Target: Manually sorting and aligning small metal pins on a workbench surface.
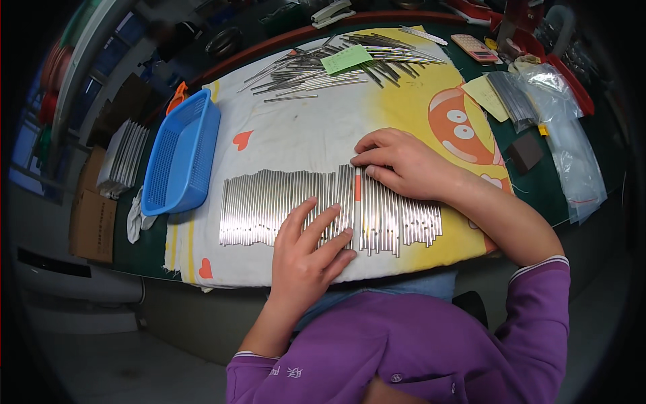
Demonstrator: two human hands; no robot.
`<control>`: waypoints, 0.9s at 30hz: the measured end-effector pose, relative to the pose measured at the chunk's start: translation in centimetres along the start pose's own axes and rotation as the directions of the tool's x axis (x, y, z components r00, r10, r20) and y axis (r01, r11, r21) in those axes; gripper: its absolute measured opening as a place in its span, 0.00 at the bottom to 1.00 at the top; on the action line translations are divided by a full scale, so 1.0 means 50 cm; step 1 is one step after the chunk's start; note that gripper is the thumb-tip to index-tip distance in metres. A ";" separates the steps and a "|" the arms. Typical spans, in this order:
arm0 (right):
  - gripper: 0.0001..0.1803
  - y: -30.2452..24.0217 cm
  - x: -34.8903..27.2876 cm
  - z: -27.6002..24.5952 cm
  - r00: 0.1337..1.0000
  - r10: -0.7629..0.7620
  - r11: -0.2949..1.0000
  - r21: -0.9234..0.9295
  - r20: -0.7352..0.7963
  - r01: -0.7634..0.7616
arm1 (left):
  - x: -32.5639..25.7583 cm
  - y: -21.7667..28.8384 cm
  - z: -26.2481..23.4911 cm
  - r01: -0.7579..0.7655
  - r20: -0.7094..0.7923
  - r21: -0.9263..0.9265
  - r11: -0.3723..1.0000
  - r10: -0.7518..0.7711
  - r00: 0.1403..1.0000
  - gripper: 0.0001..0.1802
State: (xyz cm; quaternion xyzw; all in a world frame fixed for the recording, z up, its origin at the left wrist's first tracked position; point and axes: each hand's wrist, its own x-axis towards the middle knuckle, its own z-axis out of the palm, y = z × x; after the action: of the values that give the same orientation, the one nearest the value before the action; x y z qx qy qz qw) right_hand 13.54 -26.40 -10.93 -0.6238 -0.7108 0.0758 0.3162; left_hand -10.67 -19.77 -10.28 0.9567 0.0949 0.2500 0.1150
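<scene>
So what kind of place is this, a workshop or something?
Probably a small workshop bench for sorting or inspecting parts. Both hands, left and right, rest on a row of metal rods on a cloth, with a loose pile and a blue basket nearby.

One blue basket [180, 155], one calculator [474, 47]

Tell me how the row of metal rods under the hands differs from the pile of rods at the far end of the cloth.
The row of rods lies side by side, parallel and flat; the pile of rods is loose and crisscrossed. Both hands, left hand and right hand, rest on the row; the pile is untouched, with a green paper slip on it. Both are thin, silvery rods.
</scene>
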 end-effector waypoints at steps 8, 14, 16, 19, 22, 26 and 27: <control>0.13 -0.004 0.000 0.000 1.000 0.021 1.000 0.007 -0.006 -0.021 | 0.002 0.008 0.000 0.025 -0.044 -0.023 0.999 -0.026 0.999 0.16; 0.13 -0.003 0.001 0.002 1.000 0.026 1.000 0.016 -0.004 -0.026 | 0.000 0.003 0.001 0.002 -0.036 -0.013 1.000 -0.002 0.999 0.15; 0.13 -0.004 0.002 0.002 0.999 0.033 0.999 0.034 -0.005 -0.033 | -0.001 0.001 0.003 0.001 -0.035 -0.021 1.000 -0.001 0.999 0.15; 0.12 0.000 0.005 0.005 0.999 0.050 0.994 0.095 0.008 -0.051 | 0.001 0.002 0.004 0.004 -0.034 -0.032 0.999 -0.005 0.999 0.15; 0.12 0.003 0.008 0.002 0.998 0.065 0.981 0.181 0.028 -0.069 | 0.001 0.001 0.003 0.007 -0.036 -0.047 0.999 -0.009 0.999 0.14; 0.11 -0.002 0.009 -0.004 0.992 0.130 0.947 0.295 0.003 -0.125 | 0.001 0.000 0.006 0.030 -0.038 -0.084 0.996 -0.034 0.999 0.16; 0.11 -0.004 0.010 -0.005 0.992 0.125 0.952 0.285 -0.033 -0.111 | 0.000 0.000 0.006 0.031 -0.039 -0.083 0.996 -0.034 0.999 0.16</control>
State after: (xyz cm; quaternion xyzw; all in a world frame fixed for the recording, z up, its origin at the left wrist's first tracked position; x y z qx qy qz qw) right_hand 13.50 -26.05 -10.48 -0.6152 -0.6458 0.1797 0.4149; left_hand -10.52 -19.81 -10.51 0.9443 0.1023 0.2710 0.1564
